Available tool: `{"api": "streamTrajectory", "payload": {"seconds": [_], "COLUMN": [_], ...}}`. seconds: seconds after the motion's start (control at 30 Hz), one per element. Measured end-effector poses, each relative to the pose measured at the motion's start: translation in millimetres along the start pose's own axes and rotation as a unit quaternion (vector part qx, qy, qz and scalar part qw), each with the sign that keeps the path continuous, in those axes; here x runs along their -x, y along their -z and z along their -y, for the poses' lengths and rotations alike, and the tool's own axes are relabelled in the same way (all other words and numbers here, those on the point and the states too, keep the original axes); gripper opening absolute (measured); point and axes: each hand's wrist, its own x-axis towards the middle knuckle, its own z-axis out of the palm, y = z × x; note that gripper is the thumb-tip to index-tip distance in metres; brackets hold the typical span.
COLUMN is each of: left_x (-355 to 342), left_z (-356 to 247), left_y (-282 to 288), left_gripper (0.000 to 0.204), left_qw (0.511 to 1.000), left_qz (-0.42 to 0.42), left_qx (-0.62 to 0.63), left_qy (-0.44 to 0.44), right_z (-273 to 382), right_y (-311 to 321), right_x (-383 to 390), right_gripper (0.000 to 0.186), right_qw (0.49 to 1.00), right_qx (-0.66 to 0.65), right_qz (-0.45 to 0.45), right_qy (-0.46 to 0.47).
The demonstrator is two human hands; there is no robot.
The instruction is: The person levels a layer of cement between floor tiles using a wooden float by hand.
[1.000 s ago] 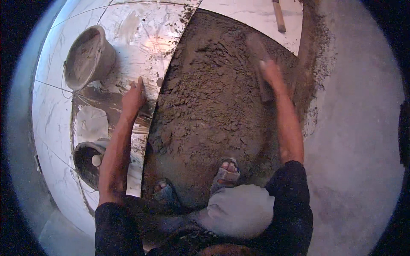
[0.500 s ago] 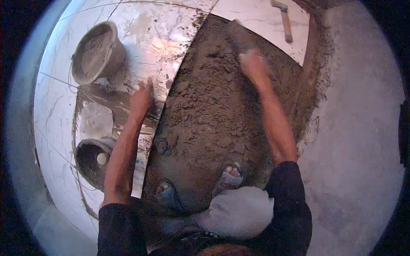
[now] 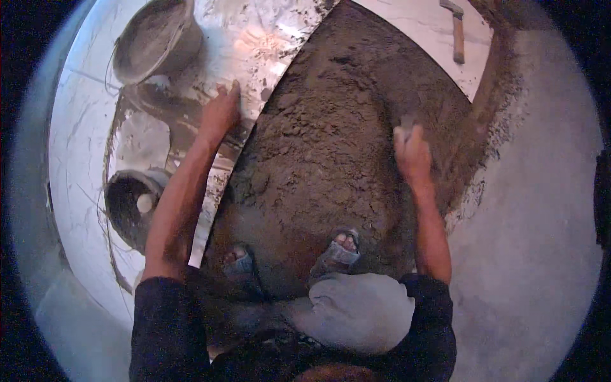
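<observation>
My left hand rests on the smeared white marble-patterned tile beside the mortar bed, index finger stretched out, holding nothing. My right hand is closed on a grey float, blurred and hard to separate from the wet, lumpy mortar under it. Left of my left hand stand a bucket of grey paste and a darker bucket with a pale round object inside, partly behind my forearm.
A hammer with a wooden handle lies on the upper right tile. My sandaled feet are in the mortar area at the bottom. A grey concrete floor runs along the right.
My right hand and float went up-left, then swept back down and toward me. My left hand sits higher in the view; the buckets and tiles have also shifted up as the view moved.
</observation>
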Motion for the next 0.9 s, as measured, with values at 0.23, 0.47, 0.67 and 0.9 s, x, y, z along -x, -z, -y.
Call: {"api": "streamTrajectory", "payload": {"seconds": [0.23,0.47,0.67,0.9], "left_x": [0.9,5.4,3.6,7.5], "left_z": [3.9,1.8,-8.6,0.2], "left_y": [1.9,4.6,16.4,4.9], "left_gripper": [0.055,0.05,0.055,0.052], "left_qw": [0.999,1.0,0.999,1.0], "left_qz": [0.035,0.018,0.031,-0.006], "left_qx": [0.008,-0.004,-0.01,-0.001], "left_qy": [-0.008,-0.006,0.017,0.014], "right_z": [40.6,57.4,64.0,38.7], "right_y": [-9.8,-35.8,-58.6,-14.2], "right_x": [49.8,51.7,52.9,76.9], "right_gripper": [0.034,0.032,0.03,0.033], "right_qw": [0.995,0.975,0.973,0.962], "right_qx": [-0.038,0.048,0.049,-0.053], "right_qz": [0.047,0.116,0.1,0.165], "right_qy": [0.084,0.182,0.201,0.211]}}
